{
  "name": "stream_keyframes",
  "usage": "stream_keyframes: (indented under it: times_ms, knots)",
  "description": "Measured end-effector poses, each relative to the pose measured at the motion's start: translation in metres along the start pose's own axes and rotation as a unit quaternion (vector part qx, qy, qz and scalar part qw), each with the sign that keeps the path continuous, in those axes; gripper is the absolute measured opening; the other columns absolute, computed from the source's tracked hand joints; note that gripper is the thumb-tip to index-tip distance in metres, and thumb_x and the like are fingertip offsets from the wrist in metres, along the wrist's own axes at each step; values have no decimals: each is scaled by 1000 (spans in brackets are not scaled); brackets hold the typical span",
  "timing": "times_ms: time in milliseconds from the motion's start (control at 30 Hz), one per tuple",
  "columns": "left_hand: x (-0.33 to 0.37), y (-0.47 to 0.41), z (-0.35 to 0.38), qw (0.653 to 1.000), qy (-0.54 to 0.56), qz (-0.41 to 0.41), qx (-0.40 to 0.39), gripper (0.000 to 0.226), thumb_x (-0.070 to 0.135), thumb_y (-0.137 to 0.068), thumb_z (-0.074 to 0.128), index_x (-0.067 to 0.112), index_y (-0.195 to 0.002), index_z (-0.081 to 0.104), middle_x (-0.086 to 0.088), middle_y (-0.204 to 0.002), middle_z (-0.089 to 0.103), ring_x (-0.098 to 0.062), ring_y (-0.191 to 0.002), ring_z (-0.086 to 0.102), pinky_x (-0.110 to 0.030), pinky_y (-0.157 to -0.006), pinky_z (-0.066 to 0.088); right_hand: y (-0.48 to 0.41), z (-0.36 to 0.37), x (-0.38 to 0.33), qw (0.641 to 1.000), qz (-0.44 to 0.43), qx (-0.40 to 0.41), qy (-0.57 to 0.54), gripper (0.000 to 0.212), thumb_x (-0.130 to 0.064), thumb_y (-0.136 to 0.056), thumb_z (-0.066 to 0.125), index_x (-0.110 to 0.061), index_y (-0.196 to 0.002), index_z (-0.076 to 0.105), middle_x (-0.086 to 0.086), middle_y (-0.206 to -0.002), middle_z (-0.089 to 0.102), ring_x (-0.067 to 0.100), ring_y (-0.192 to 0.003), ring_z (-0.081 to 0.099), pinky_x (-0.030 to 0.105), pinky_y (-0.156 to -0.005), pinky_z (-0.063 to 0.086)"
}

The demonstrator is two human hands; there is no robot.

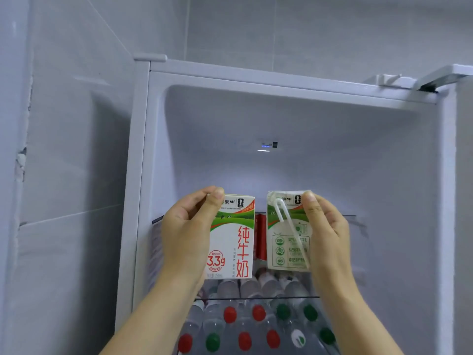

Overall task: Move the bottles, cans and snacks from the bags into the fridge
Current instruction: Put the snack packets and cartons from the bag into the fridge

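While upright, left carton [232, 238] gripped by left hand [188, 226], right carton [285, 242] by right hand [327, 231].

A pale grey tiled wall [76, 129] fills the left side, its large glossy tiles split by thin grout lines. Near its left edge sits a chipped, crumbling patch [21, 162]. A far wall [320, 26] of matching tiles spans the top.

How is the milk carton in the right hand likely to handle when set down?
The milk carton looks boxy, so it probably stands without rolling. Held by the right hand alone, it seems fairly light. Its straw may snag.
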State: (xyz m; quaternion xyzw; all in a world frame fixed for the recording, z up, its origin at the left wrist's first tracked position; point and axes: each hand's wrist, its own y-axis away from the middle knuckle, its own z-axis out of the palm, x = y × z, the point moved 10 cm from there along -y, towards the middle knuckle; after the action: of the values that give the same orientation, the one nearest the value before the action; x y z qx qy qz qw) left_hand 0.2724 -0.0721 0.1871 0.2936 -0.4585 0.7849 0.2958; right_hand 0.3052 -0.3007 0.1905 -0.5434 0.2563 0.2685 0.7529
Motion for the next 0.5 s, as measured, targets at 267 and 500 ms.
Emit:
stream_keyframes:
  times_ms: [267, 500]
  knots:
    - [-20, -63, 14, 999, 46, 26, -6, 7, 33, -74, 73, 26, -73, 73, -13, -83, 75, -31, -72, 70, -45, -70, 54, -52, 26, 31, 1000, -7, 1, -16, 40, -49, -85, 54, -13, -98, 68, 9, -90, 73, 26, -77, 66, 39, -67, 52]
    - [-24, -96, 23, 997, 55, 57, 20, 9, 30, -80, 71, 25, -74, 73, -11, -82, 75, -25, -67, 69, -35, -61, 53, -97, 40, 46, 999, -20, -12, -33, 36, -45, -91, 54, -13, -96, 69, 5, -87, 73, 20, -74, 66, 35, -65, 51]
